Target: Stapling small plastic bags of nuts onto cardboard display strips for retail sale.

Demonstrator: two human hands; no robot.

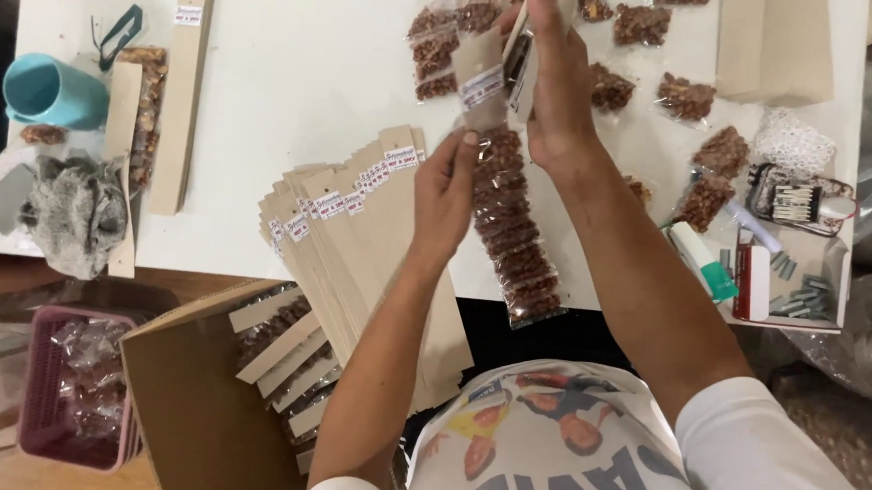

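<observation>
Left hand (445, 191): fingers pinch the long nut bag (509, 227), steadying it at centre.
Right hand (551, 83): closed round a stapler (520, 60) over the bag's card header (481, 76).
Card stack (357, 239): nine o'clock, fanned for reach.
Tabletop (301, 74): white.

Stapler (520, 63) over nut bag (510, 227)

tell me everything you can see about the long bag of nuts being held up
The long bag of nuts is a narrow clear plastic sleeve packed with reddish-brown nuts. It hangs tilted over the white table's front edge. A tan card header with a small label caps its top. The left hand grips its upper part; the right hand presses a stapler there.
</observation>
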